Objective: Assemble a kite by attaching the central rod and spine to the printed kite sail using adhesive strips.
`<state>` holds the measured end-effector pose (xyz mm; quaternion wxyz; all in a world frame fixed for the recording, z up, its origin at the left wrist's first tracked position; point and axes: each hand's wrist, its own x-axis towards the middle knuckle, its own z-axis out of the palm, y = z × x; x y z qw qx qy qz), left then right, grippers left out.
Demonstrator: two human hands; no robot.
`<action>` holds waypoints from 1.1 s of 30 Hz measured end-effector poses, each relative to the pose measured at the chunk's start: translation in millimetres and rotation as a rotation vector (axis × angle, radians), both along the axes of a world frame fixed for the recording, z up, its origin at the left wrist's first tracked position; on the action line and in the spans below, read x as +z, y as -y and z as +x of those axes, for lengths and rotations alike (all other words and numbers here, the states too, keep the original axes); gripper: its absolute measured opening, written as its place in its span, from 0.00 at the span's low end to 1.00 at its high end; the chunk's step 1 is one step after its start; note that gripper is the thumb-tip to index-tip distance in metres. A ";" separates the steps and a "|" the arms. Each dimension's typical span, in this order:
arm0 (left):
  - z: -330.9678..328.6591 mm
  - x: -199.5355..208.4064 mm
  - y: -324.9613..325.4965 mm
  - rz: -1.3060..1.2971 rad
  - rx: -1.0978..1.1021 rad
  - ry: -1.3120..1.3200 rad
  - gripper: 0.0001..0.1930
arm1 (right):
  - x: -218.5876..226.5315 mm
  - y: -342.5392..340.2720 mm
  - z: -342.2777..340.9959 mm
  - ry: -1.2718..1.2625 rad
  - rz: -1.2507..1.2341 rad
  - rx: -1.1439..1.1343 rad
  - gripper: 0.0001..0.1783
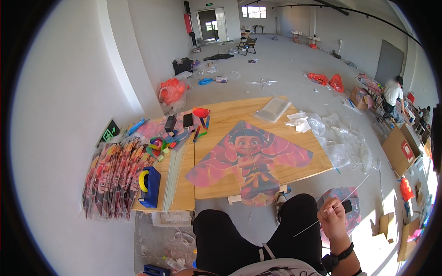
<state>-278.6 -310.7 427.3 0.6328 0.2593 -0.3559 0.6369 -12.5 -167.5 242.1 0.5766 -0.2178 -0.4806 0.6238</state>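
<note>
My right hand (331, 214), raised beside my right knee, is closed around a thin pale rod (307, 229) that sticks out on both sides of the fist. A kite (251, 161) printed with a cartoon figure lies spread on the wooden table (216, 112) in front of me, its tail hanging over the near edge. A thin line or rod runs down its middle. The right hand is apart from the kite. Only a bit of my left arm shows at the lower edge; the left hand is out of sight.
On the table's left are a blue tape dispenser (149, 187), thin pale rods (174, 177), coloured ribbons (159, 146), a phone (188, 120) and packaged kites (113, 179). Clear bags (272, 109) lie at the back. Cardboard boxes (399, 149) and a person (392, 97) are at right.
</note>
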 end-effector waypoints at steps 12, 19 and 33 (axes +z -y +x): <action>-0.6 -2.8 -3.4 0.015 -0.031 -0.026 0.38 | -1.8 1.4 3.4 -0.009 -0.003 -0.005 0.12; -4.8 -5.7 -8.5 0.005 -0.124 -0.109 0.38 | -7.0 1.3 6.5 -0.023 -0.027 -0.028 0.11; -30.6 -69.5 -62.3 -0.531 0.291 -0.245 0.36 | -8.8 0.4 11.9 -0.011 -0.011 -0.020 0.11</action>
